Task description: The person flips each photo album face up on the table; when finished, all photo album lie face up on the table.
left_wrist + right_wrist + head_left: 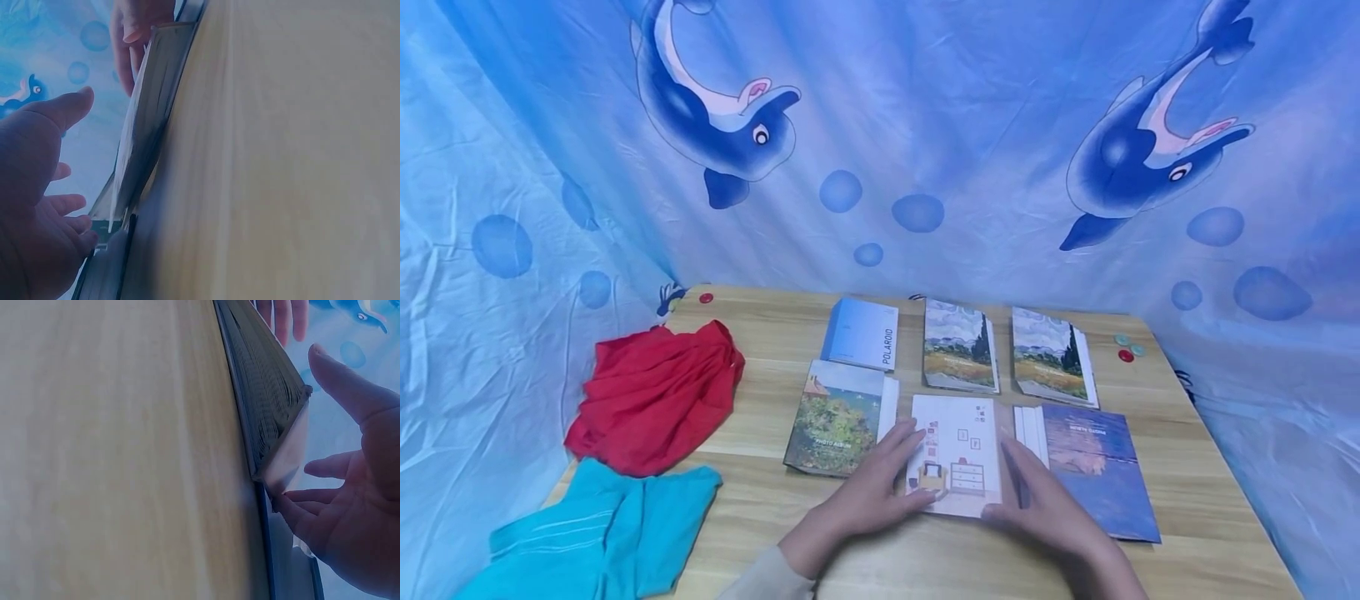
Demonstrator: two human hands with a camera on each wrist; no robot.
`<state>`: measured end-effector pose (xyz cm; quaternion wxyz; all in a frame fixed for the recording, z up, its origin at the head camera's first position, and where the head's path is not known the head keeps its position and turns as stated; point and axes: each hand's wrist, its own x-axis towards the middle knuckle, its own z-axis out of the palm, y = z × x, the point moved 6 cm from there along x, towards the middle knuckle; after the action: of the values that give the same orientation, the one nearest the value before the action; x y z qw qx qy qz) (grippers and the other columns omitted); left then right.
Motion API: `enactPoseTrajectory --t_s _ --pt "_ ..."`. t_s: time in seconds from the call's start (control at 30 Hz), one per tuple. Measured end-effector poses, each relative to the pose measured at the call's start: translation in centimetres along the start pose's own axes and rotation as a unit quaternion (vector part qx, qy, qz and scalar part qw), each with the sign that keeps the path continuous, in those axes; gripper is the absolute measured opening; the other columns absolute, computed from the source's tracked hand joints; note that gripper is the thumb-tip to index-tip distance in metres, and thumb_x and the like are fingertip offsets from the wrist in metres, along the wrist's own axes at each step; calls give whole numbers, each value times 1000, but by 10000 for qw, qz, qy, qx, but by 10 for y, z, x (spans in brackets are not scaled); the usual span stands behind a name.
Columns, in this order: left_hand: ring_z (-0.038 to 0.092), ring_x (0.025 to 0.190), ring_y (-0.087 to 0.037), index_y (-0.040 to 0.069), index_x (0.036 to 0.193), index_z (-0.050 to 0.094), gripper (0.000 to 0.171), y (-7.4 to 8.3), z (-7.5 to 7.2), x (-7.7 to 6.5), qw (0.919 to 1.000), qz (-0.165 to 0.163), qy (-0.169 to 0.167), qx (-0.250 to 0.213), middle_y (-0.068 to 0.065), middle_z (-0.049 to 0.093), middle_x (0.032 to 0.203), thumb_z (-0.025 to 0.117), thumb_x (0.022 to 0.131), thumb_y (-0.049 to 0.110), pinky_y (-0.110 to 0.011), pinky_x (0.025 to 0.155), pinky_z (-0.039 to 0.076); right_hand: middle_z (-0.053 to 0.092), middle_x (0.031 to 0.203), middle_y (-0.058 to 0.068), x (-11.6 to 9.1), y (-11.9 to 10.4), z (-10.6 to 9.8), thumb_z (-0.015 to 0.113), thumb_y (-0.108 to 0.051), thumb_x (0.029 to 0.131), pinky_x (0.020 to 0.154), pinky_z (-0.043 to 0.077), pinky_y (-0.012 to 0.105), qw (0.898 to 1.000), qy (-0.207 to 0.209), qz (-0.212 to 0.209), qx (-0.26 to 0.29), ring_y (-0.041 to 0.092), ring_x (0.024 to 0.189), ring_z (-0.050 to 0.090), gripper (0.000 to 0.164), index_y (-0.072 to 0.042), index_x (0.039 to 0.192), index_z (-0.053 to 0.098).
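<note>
A white-covered album (951,417) with a drawn armchair and dresser lies front and centre on the wooden table. My left hand (874,492) is at its left side, with thumb and fingertips over the cover's edge in the head view. At the opposite side, my right hand (1047,504) has its thumb near the bottom corner. The left wrist view shows that hand (47,194) with fingers loosely spread, thumb apart from the album (150,106). In the right wrist view, some fingertips of the right hand (350,462) meet the thick album's (269,381) spine side.
A garden-picture photo album (835,412) lies left of the white one, a purple-blue album (1097,475) right. Behind stand a blue Polaroid album (861,333) and two landscape albums (957,346). Red cloth (655,400) and teal cloth (617,525) lie left; small discs (1125,356) lie back right.
</note>
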<state>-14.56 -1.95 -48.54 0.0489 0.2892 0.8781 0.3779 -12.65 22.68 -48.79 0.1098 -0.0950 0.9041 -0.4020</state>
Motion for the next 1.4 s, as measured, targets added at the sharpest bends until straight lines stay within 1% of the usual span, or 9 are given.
enactPoseTrajectory --t_s 0.2,0.3,0.47,0.7,0.83,1.03,1.17,1.3,1.4 --pt "19 153 -29 12 160 31 88 5 8 6 9994 90 -158 -296 -9 21 167 71 91 50 -54 120 26 22 164 23 -3 4 3 89 -55 67 117 18 66 9999 110 -93 -16 47 148 22 125 -8 162 22" --pt "18 153 -28 10 160 30 89 5 12 10 9992 136 -185 -323 -10 20 168 71 91 49 -53 120 25 20 164 24 -3 4 5 90 -55 64 116 19 67 9997 173 -167 -70 48 148 22 129 -9 162 21" --pt "18 153 -30 11 159 32 90 3 19 16 9991 21 -202 -361 -10 20 168 72 89 50 -55 120 24 17 165 25 -2 3 7 93 -54 59 116 20 67 9995 139 -160 -221 49 147 21 135 -9 162 20" --pt "13 154 -33 14 158 35 96 3 30 20 9979 -155 -298 -545 -8 18 168 77 83 56 -59 120 20 16 166 23 -1 6 10 94 -52 60 117 19 64 9995 87 2 -289 47 149 20 133 -10 163 20" --pt "10 154 -34 16 159 35 108 3 37 22 9986 -169 -330 -389 -8 16 169 84 73 58 -60 121 16 16 166 23 -1 7 10 93 -53 60 116 21 65 9993 151 -4 -328 47 148 21 133 -11 162 21" --pt "9 154 -34 14 158 35 120 5 44 25 9998 -79 -114 111 -11 15 168 90 62 59 -58 122 7 17 166 22 2 6 11 92 -59 58 114 23 68 9991 308 -67 -266 48 147 23 134 -13 162 22" --pt "9 155 -33 13 157 37 120 8 49 27 9986 -159 -56 496 -13 15 168 90 61 60 -57 123 5 20 165 22 5 6 11 89 -59 65 114 22 70 9987 494 99 -91 48 147 23 124 -12 161 26" --pt "9 155 -32 11 157 37 116 11 52 27 9973 -194 -3 713 -14 16 168 89 65 58 -57 123 5 27 162 24 8 4 9 88 -47 75 116 19 68 9953 879 280 289 48 147 24 107 -7 158 33" --pt "12 154 -31 9 156 37 113 13 51 25 9969 -95 84 777 -15 18 167 88 67 57 -58 123 8 30 161 23 10 4 10 87 -42 77 119 17 64 9903 1061 512 732 44 148 24 99 -6 155 37"
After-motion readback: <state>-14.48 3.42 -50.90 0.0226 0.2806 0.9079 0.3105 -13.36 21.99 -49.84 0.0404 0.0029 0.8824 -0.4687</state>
